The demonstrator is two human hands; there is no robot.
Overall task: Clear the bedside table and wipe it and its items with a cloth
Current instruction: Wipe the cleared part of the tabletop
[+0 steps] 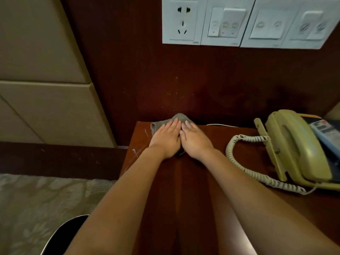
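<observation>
A grey cloth [179, 117] lies at the back left corner of the dark red wooden bedside table [193, 172], against the wall panel. My left hand [166, 138] and my right hand [196, 138] lie side by side, palms down and fingers straight, pressing flat on the cloth. Most of the cloth is hidden under them. An olive-beige corded telephone [301, 146] stands on the table's right side, its coiled cord [239, 159] curling over the tabletop toward the middle.
White sockets and switches [239, 23] sit on the dark wall panel above. A padded beige headboard [46, 89] and the bed's patterned cover [46, 208] are to the left. A dark rounded object [68, 230] shows at the bottom left. White scratches mark the table's left edge.
</observation>
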